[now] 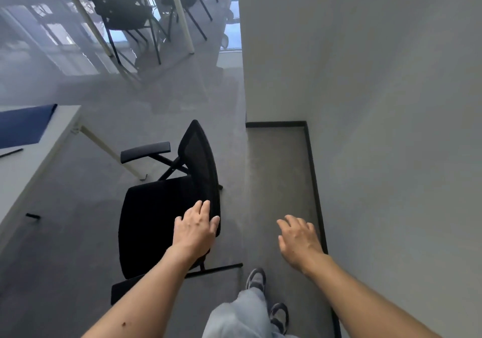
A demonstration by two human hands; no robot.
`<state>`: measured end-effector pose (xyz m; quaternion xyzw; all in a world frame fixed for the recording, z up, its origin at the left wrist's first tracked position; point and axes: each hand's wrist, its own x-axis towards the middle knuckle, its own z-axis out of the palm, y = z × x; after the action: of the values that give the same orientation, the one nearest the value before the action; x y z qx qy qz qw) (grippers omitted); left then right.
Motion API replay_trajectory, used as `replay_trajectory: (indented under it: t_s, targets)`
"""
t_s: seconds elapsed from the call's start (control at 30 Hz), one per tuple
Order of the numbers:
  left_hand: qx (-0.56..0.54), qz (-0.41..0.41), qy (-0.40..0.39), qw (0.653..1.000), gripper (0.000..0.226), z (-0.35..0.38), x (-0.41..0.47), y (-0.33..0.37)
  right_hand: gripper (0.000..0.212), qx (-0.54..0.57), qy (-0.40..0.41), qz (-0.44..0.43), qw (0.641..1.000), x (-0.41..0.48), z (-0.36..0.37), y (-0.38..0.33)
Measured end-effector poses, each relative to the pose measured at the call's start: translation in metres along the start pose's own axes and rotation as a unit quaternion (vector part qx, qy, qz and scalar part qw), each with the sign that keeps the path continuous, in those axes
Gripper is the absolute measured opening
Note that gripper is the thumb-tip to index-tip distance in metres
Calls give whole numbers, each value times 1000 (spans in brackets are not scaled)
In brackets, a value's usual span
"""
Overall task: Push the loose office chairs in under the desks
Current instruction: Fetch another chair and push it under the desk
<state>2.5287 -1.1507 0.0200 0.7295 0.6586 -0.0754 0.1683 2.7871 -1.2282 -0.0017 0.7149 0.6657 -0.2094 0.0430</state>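
Now the left hand (196, 229) rests with fingers together on the mesh backrest of the black office chair (161, 207); the right hand (298, 239) hovers beside it, fingers spread, near the white desk (39, 155).

Both forearms bare, extended forward from the lower frame. Left hand (197, 229) palm down, fingers spread and draped over a dark edge at centre. Right hand (298, 241) free at centre right, fingers loosely splayed.
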Motion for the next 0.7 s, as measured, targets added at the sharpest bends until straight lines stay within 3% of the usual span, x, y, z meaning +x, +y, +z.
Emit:
replay_trajectory:
  t_s: [0.4,0.7]
  targets:
    - [-25,-97,-26,995,83,3,126,21,51,-76,-55,-117,989,147,-51,15]
    - [-80,-137,-42,986,84,18,143,21,45,-121,-47,-266,955,253,-80,-37]
